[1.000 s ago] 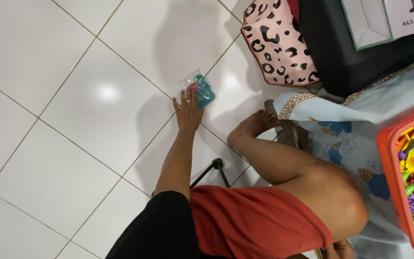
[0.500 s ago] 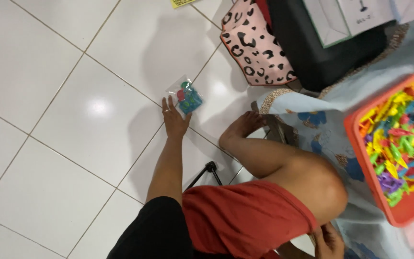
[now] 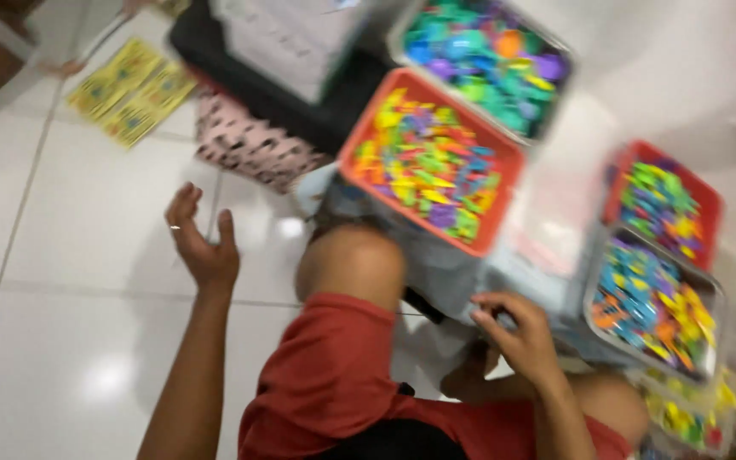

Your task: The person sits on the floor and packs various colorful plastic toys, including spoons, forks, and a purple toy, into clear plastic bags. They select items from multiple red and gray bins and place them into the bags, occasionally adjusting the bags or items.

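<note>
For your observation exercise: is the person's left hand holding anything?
No, the left hand is raised above the white floor tiles with open, empty fingers.

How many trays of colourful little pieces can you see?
5, maybe more out of frame: red tray by the knee, clear one at top, red and clear at right, blurred one bottom right.

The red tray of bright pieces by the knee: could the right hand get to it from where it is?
Probably yes. The right hand rests on the pale sheet just below the red tray, its fingers empty, and nothing stands between them. The knee lies off to the side.
</note>
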